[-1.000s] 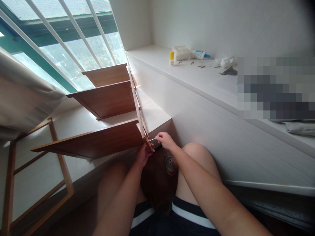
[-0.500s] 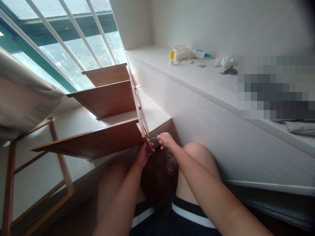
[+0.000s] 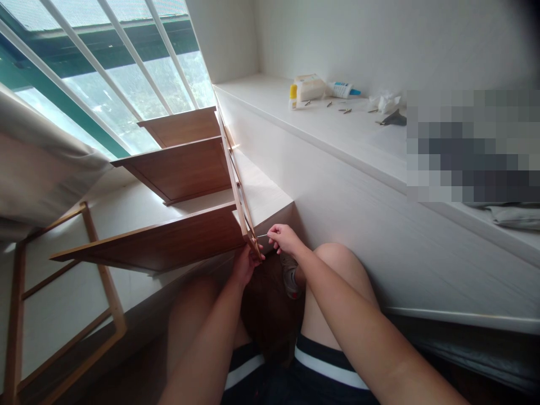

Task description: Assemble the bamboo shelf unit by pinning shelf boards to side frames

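A brown wooden shelf unit (image 3: 189,225) lies tilted on the white bench, its several boards joined to a narrow slatted side frame (image 3: 238,197). My left hand (image 3: 248,261) is closed around the lower end of that frame, its fingers partly hidden behind the wood. Between the pinched fingers of my right hand (image 3: 280,237) is a thin metal rod (image 3: 262,235) that looks like a hex key. Its tip meets the frame just above my left hand; what it touches there is too small to make out.
On the white ledge (image 3: 363,135) are a yellow-capped bottle (image 3: 293,97), a tube with a blue tip (image 3: 341,90), several small screws (image 3: 347,111) and crumpled plastic (image 3: 386,102). A second wooden frame (image 3: 95,242) leans at left by a curtain (image 3: 42,163). Barred windows stand behind.
My right hand has shifted slightly left and up, with its fingers turned a little around the rod. The left hand keeps its hold on the frame. The view has moved slightly.
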`<state>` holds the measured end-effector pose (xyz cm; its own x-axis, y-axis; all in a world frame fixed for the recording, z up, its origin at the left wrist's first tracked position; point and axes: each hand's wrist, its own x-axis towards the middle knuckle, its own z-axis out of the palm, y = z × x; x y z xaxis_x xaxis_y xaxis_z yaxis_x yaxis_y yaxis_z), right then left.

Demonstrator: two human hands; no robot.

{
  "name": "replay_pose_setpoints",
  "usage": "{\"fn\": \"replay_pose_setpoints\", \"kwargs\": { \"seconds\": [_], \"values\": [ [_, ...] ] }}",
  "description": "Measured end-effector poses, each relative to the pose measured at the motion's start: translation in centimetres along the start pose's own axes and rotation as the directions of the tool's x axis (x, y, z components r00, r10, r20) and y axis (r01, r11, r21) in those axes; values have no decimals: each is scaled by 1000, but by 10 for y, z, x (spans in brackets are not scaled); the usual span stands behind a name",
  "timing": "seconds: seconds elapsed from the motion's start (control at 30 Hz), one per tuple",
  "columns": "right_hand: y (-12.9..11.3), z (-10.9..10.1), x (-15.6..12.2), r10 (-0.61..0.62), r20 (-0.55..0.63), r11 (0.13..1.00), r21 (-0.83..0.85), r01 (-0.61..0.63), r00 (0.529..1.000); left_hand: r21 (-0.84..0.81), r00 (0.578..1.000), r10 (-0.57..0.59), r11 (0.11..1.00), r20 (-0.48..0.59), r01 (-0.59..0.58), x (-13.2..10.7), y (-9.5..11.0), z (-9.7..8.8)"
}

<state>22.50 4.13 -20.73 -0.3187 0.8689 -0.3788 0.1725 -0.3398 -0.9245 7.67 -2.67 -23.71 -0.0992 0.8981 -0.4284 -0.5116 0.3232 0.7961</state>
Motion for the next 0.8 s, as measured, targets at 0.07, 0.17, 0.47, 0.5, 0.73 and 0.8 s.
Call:
{"fn": "replay_pose_setpoints", "kwargs": {
  "seconds": [0.07, 0.17, 0.47, 0.5, 0.73, 0.8],
  "values": [
    [0, 0, 0, -3, 4, 1000, -2, 3, 1000, 4, 1000, -1, 1000, -1, 1, 0, 0, 0],
    [0, 0, -2, -7, 17, 1000, -14, 7, 1000, 7, 1000, -4, 1000, -2, 4, 0, 0, 1],
    [3, -2, -1, -13, 26, 998, -67, 15, 1000, -2, 1000, 10, 1000, 8, -10, 0, 0, 0],
    [3, -2, -1, -15, 28, 997, -73, 17, 1000, -3, 1000, 10, 1000, 9, -10, 0, -1, -1],
    [4, -3, -2, -35, 57, 994, -106, 41, 998, -7, 1000, 21, 1000, 16, -20, 1, -2, -2],
    [4, -3, -2, -41, 60, 992, -116, 48, 997, -9, 1000, 21, 1000, 19, -20, 1, -3, -3]
  ]
}}
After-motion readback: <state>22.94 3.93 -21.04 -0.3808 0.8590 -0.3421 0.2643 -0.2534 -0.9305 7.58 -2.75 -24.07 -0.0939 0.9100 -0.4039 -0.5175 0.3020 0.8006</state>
